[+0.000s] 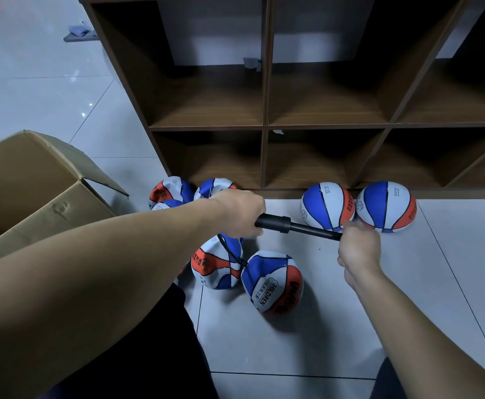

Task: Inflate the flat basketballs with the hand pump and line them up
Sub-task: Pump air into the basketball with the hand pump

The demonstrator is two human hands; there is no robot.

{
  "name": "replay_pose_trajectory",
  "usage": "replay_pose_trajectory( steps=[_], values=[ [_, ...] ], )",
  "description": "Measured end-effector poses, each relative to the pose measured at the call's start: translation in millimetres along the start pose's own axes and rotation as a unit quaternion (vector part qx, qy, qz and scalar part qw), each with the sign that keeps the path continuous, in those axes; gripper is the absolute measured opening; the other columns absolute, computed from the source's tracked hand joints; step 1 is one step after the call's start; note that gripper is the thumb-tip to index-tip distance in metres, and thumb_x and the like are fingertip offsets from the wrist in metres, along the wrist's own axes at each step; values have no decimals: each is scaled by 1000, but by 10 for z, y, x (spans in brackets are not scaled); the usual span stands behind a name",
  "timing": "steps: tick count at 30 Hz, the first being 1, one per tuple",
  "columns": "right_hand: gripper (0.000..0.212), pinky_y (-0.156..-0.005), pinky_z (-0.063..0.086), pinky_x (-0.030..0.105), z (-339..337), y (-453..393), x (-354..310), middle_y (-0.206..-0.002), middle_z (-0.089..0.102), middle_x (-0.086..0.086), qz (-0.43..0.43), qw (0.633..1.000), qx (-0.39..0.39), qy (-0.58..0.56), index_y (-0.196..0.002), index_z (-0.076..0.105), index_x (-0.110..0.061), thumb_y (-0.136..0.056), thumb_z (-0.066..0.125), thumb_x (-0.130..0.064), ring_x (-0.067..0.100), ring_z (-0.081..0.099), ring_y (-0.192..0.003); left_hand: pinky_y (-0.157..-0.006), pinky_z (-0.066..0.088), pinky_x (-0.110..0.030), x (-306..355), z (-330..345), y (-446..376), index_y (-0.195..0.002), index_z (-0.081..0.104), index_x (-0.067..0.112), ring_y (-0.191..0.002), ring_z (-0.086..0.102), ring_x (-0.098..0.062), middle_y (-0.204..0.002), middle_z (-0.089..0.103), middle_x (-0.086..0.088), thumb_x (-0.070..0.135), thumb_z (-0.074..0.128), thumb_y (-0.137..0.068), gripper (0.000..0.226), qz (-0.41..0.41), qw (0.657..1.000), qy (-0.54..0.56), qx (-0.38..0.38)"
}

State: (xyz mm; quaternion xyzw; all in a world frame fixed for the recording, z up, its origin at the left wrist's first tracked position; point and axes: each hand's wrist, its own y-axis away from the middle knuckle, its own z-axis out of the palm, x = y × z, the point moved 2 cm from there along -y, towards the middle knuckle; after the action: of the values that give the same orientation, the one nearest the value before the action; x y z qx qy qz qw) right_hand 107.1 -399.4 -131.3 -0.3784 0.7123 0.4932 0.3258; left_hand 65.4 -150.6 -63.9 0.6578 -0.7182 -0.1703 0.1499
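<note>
At the far left an open cardboard box (34,191) sits on the tiled floor (379,298). Just right of it, against the foot of the wooden shelf unit (264,125), lies a cluster of flat basketballs (172,191) in blue, white and orange. The left hand (240,213) has its grip wrapped tight round the barrel of the black hand pump (293,226), which lies nearly level, pointing right. From under that hand a thin black hose (231,254) runs down to the seam between two nearer balls: a sagging ball (215,266) on the left and a ball printed "CHILDREN" (273,283) just beside it on the right, the two touching. Which of them the hose enters I cannot tell. The right hand (358,249) grips the pump's handle end, fingers curled closed round it. Far of that hand, two rounder balls (326,207) (386,205) stand side by side against the shelf base, touching.
</note>
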Motion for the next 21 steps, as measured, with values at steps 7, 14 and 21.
replay_pose_trajectory(
  steps=[7, 14, 21],
  values=[
    [33, -61, 26, 40, 285, 204, -68, -59, 31, 1, -31, 999, -5, 9, -64, 31, -15, -94, 45, -13, 26, 29, -60, -67, 59, -38, 103, 0, 30, -93, 61, 25, -72, 62, -19, -81, 62, 3, 50, 61, -103, 27, 13, 1000, -18, 15],
    [39, -59, 25, 36, 444, 384, -104, -63, 34, 0, -96, 995, -13, 15, -66, 30, -15, -101, 46, -14, 23, 30, -62, -73, 61, -43, 209, -23, 66, -92, 58, 25, -76, 65, -23, -82, 62, 3, 50, 60, -104, 27, 20, 999, -21, 34],
    [42, -57, 28, 36, 517, 509, -144, -63, 38, 0, -130, 991, -20, 28, -66, 34, -15, -106, 46, -17, 21, 35, -59, -65, 57, -37, 288, -39, 68, -91, 60, 25, -72, 64, -22, -78, 61, 3, 48, 61, -104, 26, 30, 999, -16, 38]
  ],
)
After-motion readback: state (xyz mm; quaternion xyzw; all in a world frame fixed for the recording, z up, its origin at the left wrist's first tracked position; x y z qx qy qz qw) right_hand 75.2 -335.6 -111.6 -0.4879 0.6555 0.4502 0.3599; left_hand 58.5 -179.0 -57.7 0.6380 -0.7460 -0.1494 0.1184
